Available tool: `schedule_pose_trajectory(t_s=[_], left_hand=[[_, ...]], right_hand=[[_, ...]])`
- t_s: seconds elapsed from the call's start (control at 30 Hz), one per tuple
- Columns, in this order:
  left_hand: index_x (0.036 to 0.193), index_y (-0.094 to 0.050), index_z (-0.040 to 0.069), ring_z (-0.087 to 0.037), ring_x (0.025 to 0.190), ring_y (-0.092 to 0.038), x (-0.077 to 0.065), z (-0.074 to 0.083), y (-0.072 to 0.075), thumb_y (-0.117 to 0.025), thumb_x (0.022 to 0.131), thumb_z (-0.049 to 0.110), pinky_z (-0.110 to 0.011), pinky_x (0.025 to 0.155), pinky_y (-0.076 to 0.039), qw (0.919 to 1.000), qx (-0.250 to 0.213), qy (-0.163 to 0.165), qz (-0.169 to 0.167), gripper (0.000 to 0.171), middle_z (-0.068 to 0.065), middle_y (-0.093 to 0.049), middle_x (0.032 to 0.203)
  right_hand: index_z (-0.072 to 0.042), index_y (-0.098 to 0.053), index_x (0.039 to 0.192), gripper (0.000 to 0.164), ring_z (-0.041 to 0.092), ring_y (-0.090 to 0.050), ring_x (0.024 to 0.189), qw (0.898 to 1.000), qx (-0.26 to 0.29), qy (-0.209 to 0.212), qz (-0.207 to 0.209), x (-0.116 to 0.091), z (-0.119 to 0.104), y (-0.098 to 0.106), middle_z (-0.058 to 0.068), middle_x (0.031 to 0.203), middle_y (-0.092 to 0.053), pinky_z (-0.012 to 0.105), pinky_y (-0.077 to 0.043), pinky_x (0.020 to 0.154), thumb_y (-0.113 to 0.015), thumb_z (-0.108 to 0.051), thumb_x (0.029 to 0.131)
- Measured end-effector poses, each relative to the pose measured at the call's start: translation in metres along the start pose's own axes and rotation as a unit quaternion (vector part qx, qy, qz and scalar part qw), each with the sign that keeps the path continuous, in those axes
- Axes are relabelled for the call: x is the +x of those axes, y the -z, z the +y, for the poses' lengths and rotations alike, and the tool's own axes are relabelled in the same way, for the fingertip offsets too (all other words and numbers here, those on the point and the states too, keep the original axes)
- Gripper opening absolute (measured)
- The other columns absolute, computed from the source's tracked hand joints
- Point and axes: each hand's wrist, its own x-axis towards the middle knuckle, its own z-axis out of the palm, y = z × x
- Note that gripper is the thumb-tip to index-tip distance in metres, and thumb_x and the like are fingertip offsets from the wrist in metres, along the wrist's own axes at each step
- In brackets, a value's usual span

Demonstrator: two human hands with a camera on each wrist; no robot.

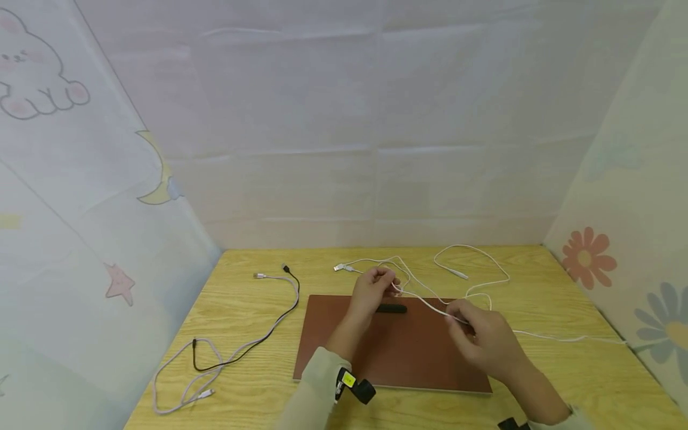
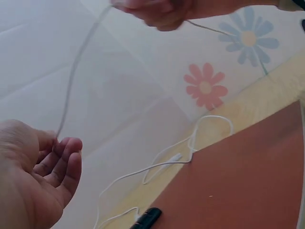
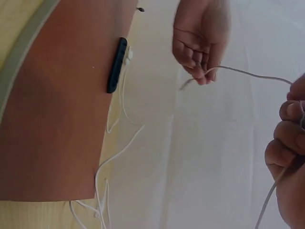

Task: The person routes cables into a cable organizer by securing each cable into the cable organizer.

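A thin white cable (image 1: pixel 424 300) runs above the brown board (image 1: pixel 408 352) between my two hands. My left hand (image 1: pixel 371 289) pinches it between thumb and fingertips over the board's back edge. In the right wrist view, a short length of the cable sticks out past the left hand (image 3: pixel 200 40). Fingers of my right hand (image 1: pixel 486 337) curl round the same cable to the right, and it trails on past that hand. Below the left hand, a slim black ridged strip (image 1: pixel 391 309) lies along the board's back edge, partly hidden by the wrist in the head view.
White cables with USB plugs (image 1: pixel 340 267) lie behind the board. At the back right is a looped white cable's slim connector (image 1: pixel 458 273). A pale lilac cable (image 1: pixel 156 388) and a black cable (image 1: pixel 269 332) tangle on the left. Printed sheets (image 1: pixel 376 119) wall the table.
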Motion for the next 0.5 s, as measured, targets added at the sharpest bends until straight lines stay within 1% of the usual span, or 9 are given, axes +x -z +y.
schedule_pose_trajectory(t_s=[0.07,0.13,0.23,0.3,0.37,0.43,0.5], left_hand=[[0.119,-0.055,-0.001,-0.014,0.075,-0.07,0.003,0.003,0.007,-0.065,0.101,0.013,-0.038,0.08,-0.06,0.9996,-0.025,-0.006,0.008,0.025,-0.01,-0.073,0.091],[0.125,-0.047,0.001,-0.014,0.073,-0.07,0.006,0.006,0.013,-0.065,0.099,0.007,-0.032,0.075,-0.06,0.9986,-0.052,-0.005,0.009,0.031,-0.009,-0.073,0.09],[0.136,-0.04,0.001,-0.016,0.073,-0.071,0.007,0.011,0.02,-0.063,0.1,0.005,-0.032,0.075,-0.059,0.997,-0.077,0.005,0.0,0.043,-0.009,-0.074,0.093],[0.14,-0.039,-0.001,-0.016,0.075,-0.071,0.006,0.015,0.023,-0.062,0.1,0.005,-0.033,0.078,-0.058,0.9966,-0.081,0.014,-0.007,0.046,-0.009,-0.073,0.096],[0.14,-0.042,-0.004,-0.015,0.075,-0.07,0.005,0.019,0.024,-0.059,0.102,0.005,-0.033,0.079,-0.057,0.9967,-0.077,0.018,-0.014,0.043,-0.007,-0.072,0.097],[0.138,-0.044,-0.007,-0.013,0.073,-0.068,0.003,0.022,0.025,-0.055,0.103,0.004,-0.032,0.078,-0.056,0.9969,-0.074,0.017,-0.019,0.038,-0.005,-0.07,0.096],[0.132,-0.049,-0.007,-0.012,0.069,-0.065,0.002,0.024,0.025,-0.051,0.103,0.004,-0.03,0.075,-0.054,0.9967,-0.077,0.016,-0.02,0.031,-0.003,-0.068,0.09]], right_hand=[[-0.017,-0.061,0.09,0.028,-0.01,-0.033,0.059,1.0,-0.003,0.008,-0.022,-0.002,-0.003,-0.004,-0.021,0.068,-0.043,0.008,-0.031,0.05,-0.07,0.005,0.075],[-0.018,-0.061,0.09,0.029,-0.011,-0.033,0.059,0.999,-0.008,0.012,-0.033,-0.005,-0.006,-0.009,-0.023,0.069,-0.044,0.007,-0.031,0.05,-0.071,0.004,0.073],[-0.019,-0.06,0.09,0.031,-0.013,-0.031,0.058,0.998,-0.013,0.017,-0.053,-0.009,-0.011,-0.016,-0.024,0.068,-0.042,0.006,-0.029,0.048,-0.072,0.004,0.073],[-0.02,-0.059,0.089,0.03,-0.014,-0.029,0.057,0.997,-0.021,0.019,-0.067,-0.01,-0.014,-0.02,-0.025,0.068,-0.041,0.006,-0.027,0.047,-0.072,0.002,0.074],[-0.02,-0.058,0.089,0.028,-0.014,-0.028,0.057,0.996,-0.029,0.024,-0.077,-0.011,-0.016,-0.023,-0.025,0.067,-0.04,0.006,-0.026,0.047,-0.072,0.0,0.075],[-0.021,-0.058,0.089,0.028,-0.014,-0.027,0.057,0.996,-0.037,0.024,-0.079,-0.011,-0.018,-0.026,-0.025,0.066,-0.039,0.006,-0.025,0.047,-0.072,-0.001,0.075],[-0.02,-0.058,0.088,0.027,-0.014,-0.027,0.056,0.996,-0.038,0.023,-0.076,-0.011,-0.02,-0.028,-0.025,0.066,-0.04,0.006,-0.025,0.046,-0.073,-0.001,0.075]])
